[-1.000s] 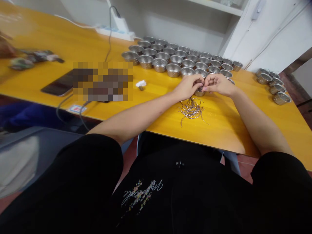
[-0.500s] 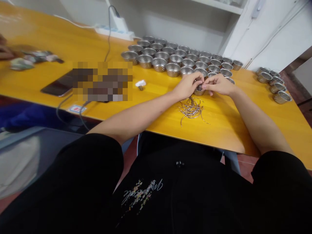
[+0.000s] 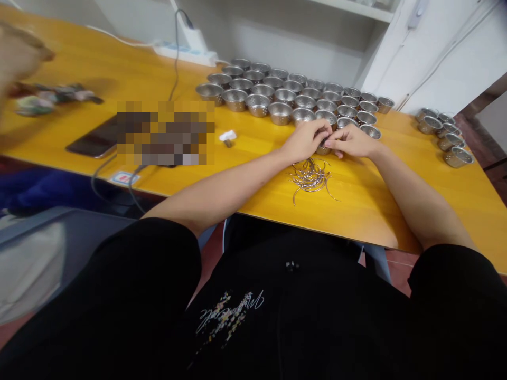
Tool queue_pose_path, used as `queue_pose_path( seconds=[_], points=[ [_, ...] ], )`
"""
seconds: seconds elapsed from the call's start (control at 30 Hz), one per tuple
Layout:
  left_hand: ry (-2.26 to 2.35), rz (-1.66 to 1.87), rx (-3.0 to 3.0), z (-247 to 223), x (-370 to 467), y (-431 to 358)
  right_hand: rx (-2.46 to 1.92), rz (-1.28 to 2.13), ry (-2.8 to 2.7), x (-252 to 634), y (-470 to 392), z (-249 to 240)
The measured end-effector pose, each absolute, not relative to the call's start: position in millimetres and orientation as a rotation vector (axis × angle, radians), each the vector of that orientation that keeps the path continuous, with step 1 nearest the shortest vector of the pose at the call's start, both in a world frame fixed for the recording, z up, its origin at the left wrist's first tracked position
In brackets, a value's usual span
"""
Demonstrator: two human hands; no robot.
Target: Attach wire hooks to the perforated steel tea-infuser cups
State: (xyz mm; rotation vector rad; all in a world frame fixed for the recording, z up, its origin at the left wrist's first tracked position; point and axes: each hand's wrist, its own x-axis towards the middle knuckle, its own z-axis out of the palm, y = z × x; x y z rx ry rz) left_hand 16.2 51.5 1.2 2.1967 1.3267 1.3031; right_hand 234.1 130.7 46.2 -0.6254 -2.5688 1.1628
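A small perforated metal cup (image 3: 323, 150) stands on the yellow table between my hands, mostly covered by my fingers. My left hand (image 3: 306, 140) curls over its rim from the left, thumb and fingers closed on it. From the right, my right hand (image 3: 351, 140) pinches at the same rim, its fingertips meeting those of the left. Whatever thin piece the right fingertips hold is too small to make out. Just in front of the cup lies a loose pile of curved metal wires (image 3: 311, 177).
Rows of similar metal cups (image 3: 280, 113) fill the table's back; several more cups (image 3: 458, 157) stand at the right edge. To the left lie a phone (image 3: 93, 142), a crumpled white scrap (image 3: 227, 135), cables and a power strip (image 3: 184, 53). A blurred person's arm (image 3: 18, 55) reaches in far left.
My right hand has shifted slightly left, and its fingers have closed in on the cup's rim. My left hand stays put. The other person's arm has come further into view at the far left.
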Motion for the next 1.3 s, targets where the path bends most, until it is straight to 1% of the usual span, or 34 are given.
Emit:
queue_pose_path(
  seconds=[0.27,0.7,0.97,1.3],
  points=[
    [1.313,1.237,2.177,1,14,52,-0.652,1.156,-2.548,235,136,40],
    [1.367,1.344,2.099,-1,18,56,-0.646,1.198,-2.517,235,137,38],
    [1.375,1.389,2.089,-4,16,62,-0.624,1.113,-2.567,236,133,41],
    [1.369,1.362,2.119,-5,15,62,-0.637,1.203,-2.568,233,130,45]
  ],
)
